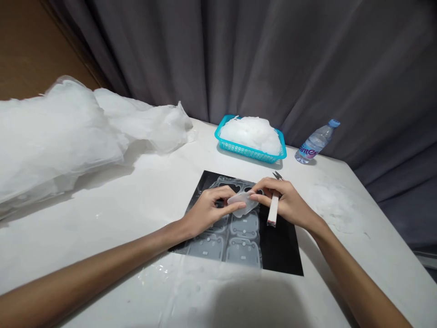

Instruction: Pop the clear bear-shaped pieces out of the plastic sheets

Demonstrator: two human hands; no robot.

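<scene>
My left hand (pixel 216 207) is closed on a small translucent white plastic pouch (pixel 241 205), thumb on the near side. Its opposite edge is pinched between the thumb and fingertips of my right hand (pixel 278 196). A slim tool with a white handle (pixel 273 210) and dark pointed metal tips is also tucked in my right hand; it looks like tweezers, though the fingers cover its middle. Beneath both hands, a sheet of clear moulded plastic pieces (pixel 243 250) in rows lies on a black mat (pixel 282 253).
A turquoise basket (pixel 251 155) heaped with white fluffy fibre (pixel 252 132) stands at the back. Right of it is a water bottle (pixel 316 143). Large clear bags of white stuffing (pixel 58 127) fill the table's left side. A grey curtain (pixel 266 59) hangs behind the white table (pixel 112 200).
</scene>
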